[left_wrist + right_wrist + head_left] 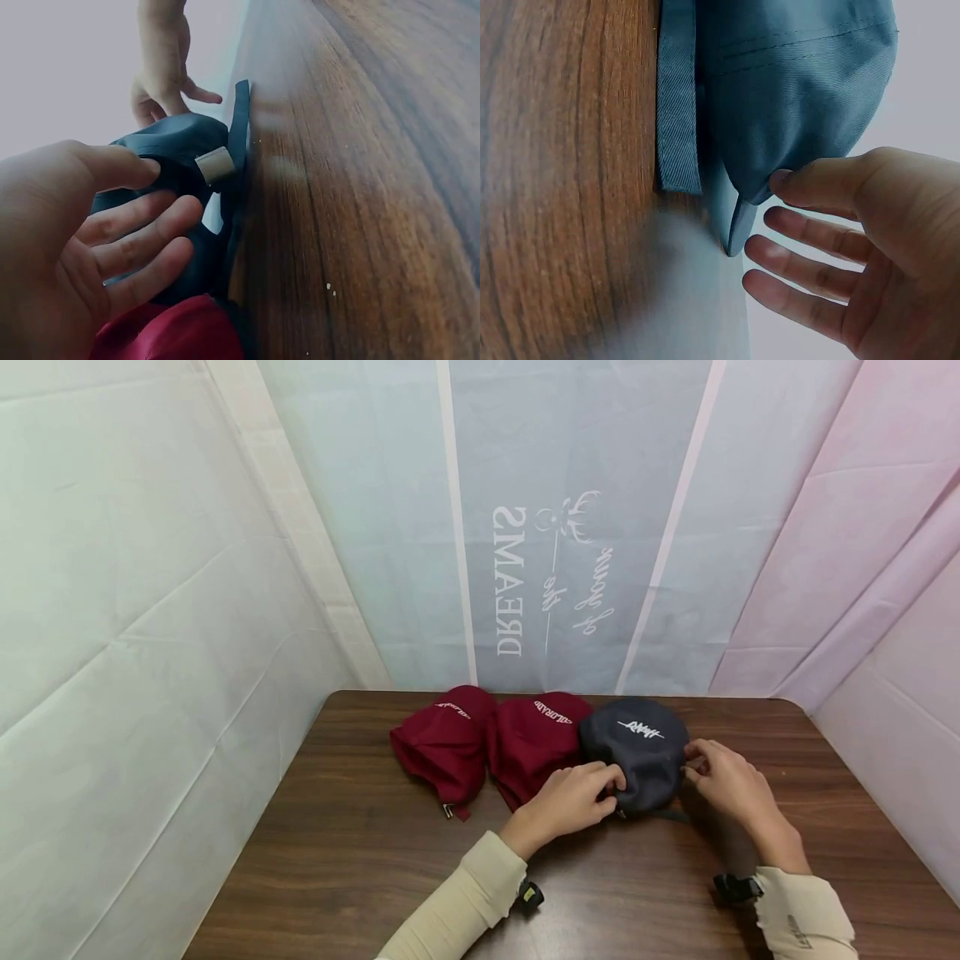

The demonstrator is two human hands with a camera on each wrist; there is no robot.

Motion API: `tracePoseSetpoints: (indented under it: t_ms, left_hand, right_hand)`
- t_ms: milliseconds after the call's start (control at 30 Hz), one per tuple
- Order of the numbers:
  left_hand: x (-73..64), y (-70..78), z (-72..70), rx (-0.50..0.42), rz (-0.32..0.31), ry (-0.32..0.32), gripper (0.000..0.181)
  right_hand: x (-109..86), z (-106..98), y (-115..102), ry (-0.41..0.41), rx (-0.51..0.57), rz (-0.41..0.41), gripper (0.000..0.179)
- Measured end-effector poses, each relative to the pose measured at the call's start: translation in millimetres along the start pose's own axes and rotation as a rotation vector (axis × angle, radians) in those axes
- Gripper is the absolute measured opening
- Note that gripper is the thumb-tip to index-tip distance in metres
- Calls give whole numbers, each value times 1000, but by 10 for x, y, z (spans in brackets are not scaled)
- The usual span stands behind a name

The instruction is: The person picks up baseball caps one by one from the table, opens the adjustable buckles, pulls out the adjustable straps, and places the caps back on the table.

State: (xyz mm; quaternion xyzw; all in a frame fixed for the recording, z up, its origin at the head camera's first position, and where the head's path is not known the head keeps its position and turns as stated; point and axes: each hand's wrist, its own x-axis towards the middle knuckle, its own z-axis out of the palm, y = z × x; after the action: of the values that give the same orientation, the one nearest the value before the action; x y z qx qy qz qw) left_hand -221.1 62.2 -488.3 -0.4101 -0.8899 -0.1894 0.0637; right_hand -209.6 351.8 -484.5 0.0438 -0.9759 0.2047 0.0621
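Observation:
A dark blue-grey baseball cap [637,752] with white lettering lies at the right end of a row of caps, its strap and metal buckle [216,166] at the near side. My left hand [573,802] pinches its fabric at the near left, the thumb on the cloth and the other fingers loosely bent. At the right edge my right hand [731,781] pinches the cap between thumb and index finger, the index partly hidden behind the cloth. Beside it sit two maroon caps, a middle one [525,747] partly behind my left hand and a left one [446,743].
The caps stand along the back of a brown wood-grain table [360,877]. Behind it hangs a pale blue cloth [555,443] with mirrored lettering, and a white cloth [150,693] hangs on the left. Dark wrist cameras [735,888] are strapped near both sleeves.

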Motion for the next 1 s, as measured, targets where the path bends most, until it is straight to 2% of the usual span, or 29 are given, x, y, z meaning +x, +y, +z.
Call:
tracePoseSetpoints:
  t_ms: [233,500,867,1000]
  left_hand:
    - [-19,-3,20,-17,-23,-57,22]
    - [-43,-20,52,-28,5,-90,36]
    - [-69,-34,23,-15,35,-102,40]
    - [-99,-50,-34,-35,33,-102,40]
  right_hand:
    - [12,15,13,-11,2,12,28]
    - [8,17,2,-14,5,22,30]
    - [-7,10,-18,-6,6,22,29]
    - [-18,-8,-44,10,4,16,28]
